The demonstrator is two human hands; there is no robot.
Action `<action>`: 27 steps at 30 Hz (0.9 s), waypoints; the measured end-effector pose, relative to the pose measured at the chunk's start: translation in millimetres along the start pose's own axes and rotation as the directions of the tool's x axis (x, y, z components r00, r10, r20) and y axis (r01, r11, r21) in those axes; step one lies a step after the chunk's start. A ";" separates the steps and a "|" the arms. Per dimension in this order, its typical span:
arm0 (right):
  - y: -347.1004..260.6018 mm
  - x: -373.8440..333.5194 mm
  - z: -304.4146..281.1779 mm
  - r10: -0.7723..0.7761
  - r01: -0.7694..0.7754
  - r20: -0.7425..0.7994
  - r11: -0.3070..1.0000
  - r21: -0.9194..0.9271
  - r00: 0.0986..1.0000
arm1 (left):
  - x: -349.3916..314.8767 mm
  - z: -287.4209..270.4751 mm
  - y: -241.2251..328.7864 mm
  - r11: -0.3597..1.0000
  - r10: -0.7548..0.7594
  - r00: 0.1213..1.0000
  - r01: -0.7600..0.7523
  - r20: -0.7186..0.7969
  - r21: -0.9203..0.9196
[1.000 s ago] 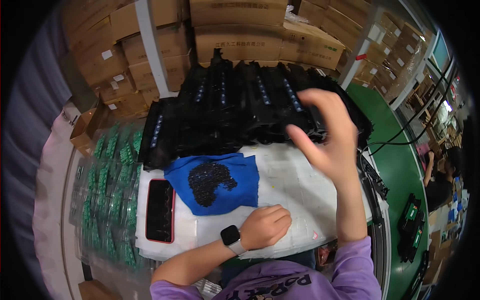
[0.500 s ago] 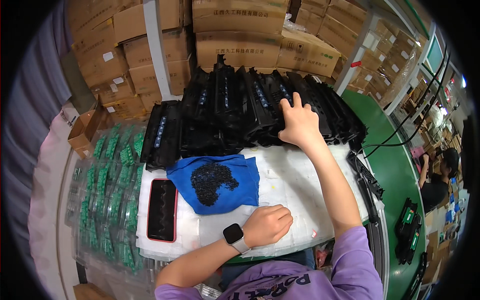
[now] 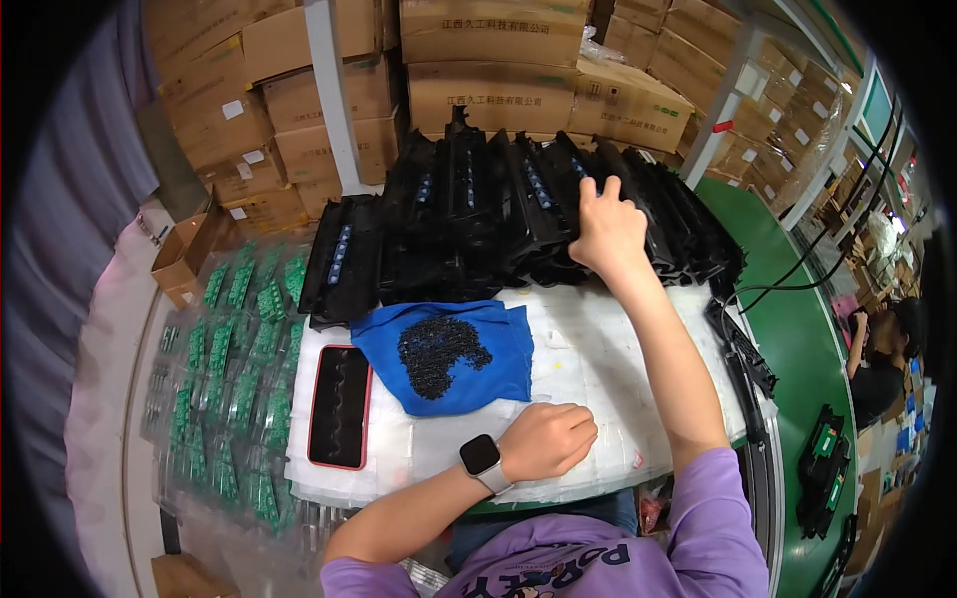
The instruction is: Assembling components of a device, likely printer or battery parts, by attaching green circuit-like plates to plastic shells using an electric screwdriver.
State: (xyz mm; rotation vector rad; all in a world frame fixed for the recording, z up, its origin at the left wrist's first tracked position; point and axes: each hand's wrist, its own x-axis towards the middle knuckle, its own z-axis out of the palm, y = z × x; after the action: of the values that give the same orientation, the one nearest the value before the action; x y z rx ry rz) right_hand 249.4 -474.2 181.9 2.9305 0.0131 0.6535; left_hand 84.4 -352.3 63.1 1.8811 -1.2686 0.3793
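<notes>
My right hand [image 3: 610, 229] reaches over a row of long black plastic housings [image 3: 513, 209], fingers bent and thumb closed in against one of them. Several housings carry a strip of small blue pieces [image 3: 539, 185]. Close to the table's front edge lies my left hand [image 3: 550, 441], curled into a loose fist with a watch [image 3: 480, 454] on its wrist; whatever it may hold is hidden. Between that hand and the housings, a blue cloth [image 3: 508, 344] is spread out, bearing a heap of tiny black pieces [image 3: 431, 359].
A red-edged phone [image 3: 339, 407] lies left of the cloth on the white padded table top [image 3: 628, 359]. Clear trays with green circuit boards [image 3: 214, 379] stand further left. Cardboard boxes [image 3: 488, 95] are stacked behind. Black cables [image 3: 797, 286] hang at right, where another person [image 3: 882, 359] sits.
The view has shifted, moving the scene slightly rightward. My right hand has moved a little along the housings, and its fingers are more bent. The left fist stays in place.
</notes>
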 end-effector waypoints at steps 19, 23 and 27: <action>81.5 -55.6 -62.0 -0.068 0.172 -0.177 0.715 0.678 0.982 | 3.5 -8.6 0.1 0.998 -0.059 0.990 0.062 -0.132 0.018; 141.5 -104.7 -45.5 -0.226 0.206 -0.104 0.491 0.847 0.968 | 14.6 -22.4 0.8 0.978 -0.132 0.887 0.188 -0.442 0.086; 184.9 -144.6 -29.0 -0.458 0.218 0.009 0.440 0.871 0.889 | 10.5 -34.2 -9.9 0.917 -0.399 0.609 0.241 -0.686 -0.319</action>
State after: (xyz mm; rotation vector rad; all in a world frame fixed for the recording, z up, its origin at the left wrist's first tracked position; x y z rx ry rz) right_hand 102.2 -659.1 172.2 3.6964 1.2521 0.1966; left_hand 104.2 -331.3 86.5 1.4780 -0.3711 0.7074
